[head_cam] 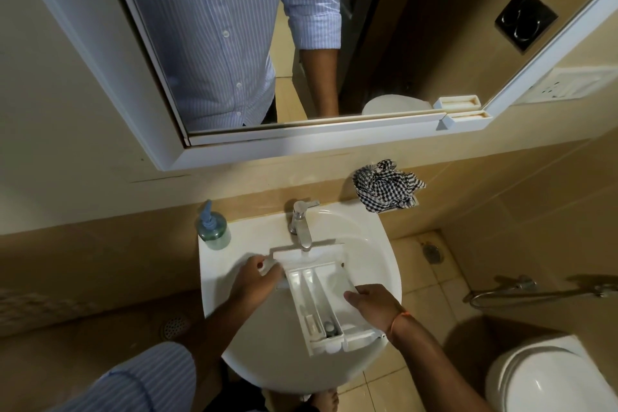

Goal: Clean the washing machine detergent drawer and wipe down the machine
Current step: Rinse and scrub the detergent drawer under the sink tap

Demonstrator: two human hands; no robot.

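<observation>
Striped sleeve (133,385) of left arm is nearest to camera, at bottom left. Both hands are over white sink (374,244), w/ the drawer (321,298) lying in the basin between them, its front panel up under the tap (301,224) and its long body going down toward the near rim.

Left hand (257,281) is at the drawer's upper left corner. Fingers are curled round a small white thing, prob. part of the drawer or a brush; too blurred, I cannot tell which. Right hand (371,303) lies on the drawer's right side, fingers bent over the right wall and grasping it, fingertips pointing left into the big compartment. Orange thread (399,319) is round the right wrist.

Drawer has narrow compartments just left of the right fingertips and one wide compartment under them.

Behind the left fingers, on the sink's back left corner, stands a soap bottle (214,231) w/ blue pump. Well beyond the right fingers, a checked cloth (384,186) sits crumpled against the wall. Mirror (301,43) above shows the person's shirt. Toilet (548,378) is at bottom right, apart from the right hand.
</observation>
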